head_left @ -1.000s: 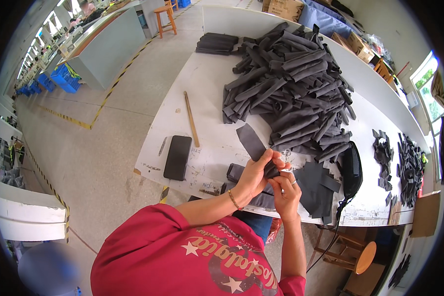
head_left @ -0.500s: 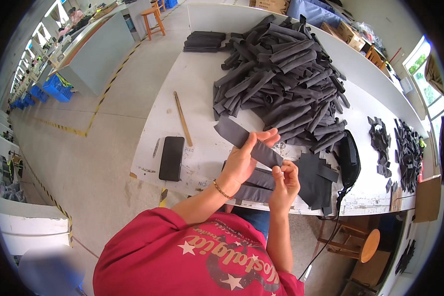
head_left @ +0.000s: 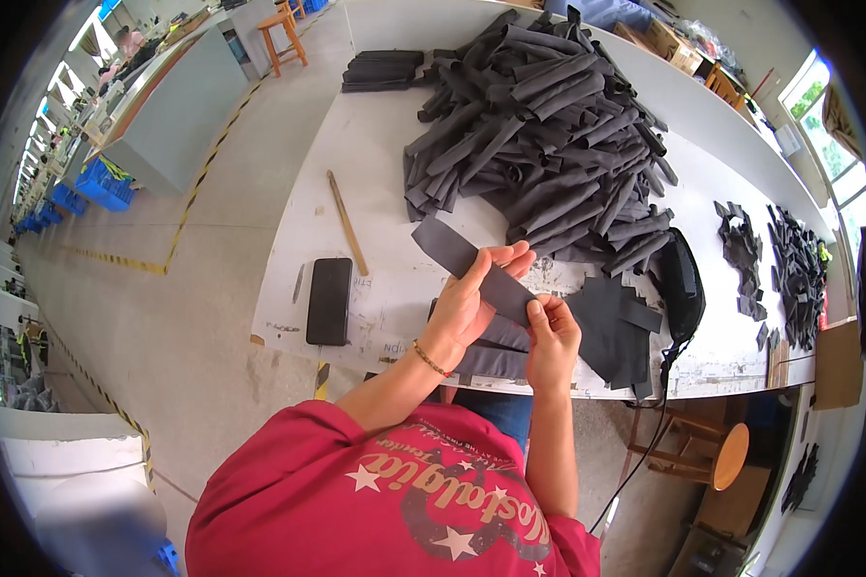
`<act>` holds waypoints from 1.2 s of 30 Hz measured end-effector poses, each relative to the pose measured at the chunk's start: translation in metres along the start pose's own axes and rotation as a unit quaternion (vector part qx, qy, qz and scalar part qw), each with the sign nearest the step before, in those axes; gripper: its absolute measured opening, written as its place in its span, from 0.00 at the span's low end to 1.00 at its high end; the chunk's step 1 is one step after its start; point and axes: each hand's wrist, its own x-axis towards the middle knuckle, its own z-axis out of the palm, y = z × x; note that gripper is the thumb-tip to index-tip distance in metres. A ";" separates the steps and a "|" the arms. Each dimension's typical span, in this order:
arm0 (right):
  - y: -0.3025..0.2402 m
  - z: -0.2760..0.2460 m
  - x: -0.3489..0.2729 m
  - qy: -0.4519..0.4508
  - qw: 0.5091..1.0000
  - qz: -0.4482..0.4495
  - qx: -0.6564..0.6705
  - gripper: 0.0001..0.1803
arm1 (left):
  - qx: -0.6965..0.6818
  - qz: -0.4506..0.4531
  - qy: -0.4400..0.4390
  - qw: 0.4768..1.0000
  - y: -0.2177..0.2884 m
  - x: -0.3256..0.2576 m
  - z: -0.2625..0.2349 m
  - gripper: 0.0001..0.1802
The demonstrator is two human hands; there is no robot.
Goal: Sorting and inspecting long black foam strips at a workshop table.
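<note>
The right hand [head_left: 554, 341] pinches the near end of a dark grey fabric strip [head_left: 506, 294] between thumb and fingers. The left hand [head_left: 462, 306], partly spread, has the strip lying across it, thumb closed lightly over the cloth. The strip is held over the near side of the white worktable [head_left: 375, 173], its free end pointing to ten o'clock.

Taking the strip as the dial's centre, folded grey strips [head_left: 494, 363] lie below at six, partly hidden by the hands. Flat black pieces [head_left: 611, 332] overlap at four, with a corded black case [head_left: 680, 286] beyond them at three (whether it contains anything, I cannot tell). A smartphone [head_left: 329, 301] rests at nine, a wooden stick [head_left: 347, 223] at ten. A large heap of grey strips [head_left: 548, 135] spreads at one; a neat stack [head_left: 382, 70] sits at eleven.

Farther off, a blue crate [head_left: 104, 186] stands on the floor between nine and ten, yellow-green material showing at its top. A cardboard box [head_left: 686, 58] sits between one and two, its contents hidden.
</note>
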 end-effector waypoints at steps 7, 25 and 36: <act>-0.005 0.012 -0.013 0.016 0.991 -0.043 -0.128 0.10 | 0.002 -0.029 -0.010 1.000 0.010 -0.002 0.014 0.19; -0.040 0.012 -0.031 -0.017 0.903 -0.320 -0.286 0.06 | 0.095 -0.053 -0.094 0.990 0.021 -0.015 -0.001 0.07; -0.015 -0.002 -0.010 0.034 0.737 -0.508 -0.446 0.14 | 0.143 -0.140 0.080 0.976 0.004 -0.029 0.012 0.10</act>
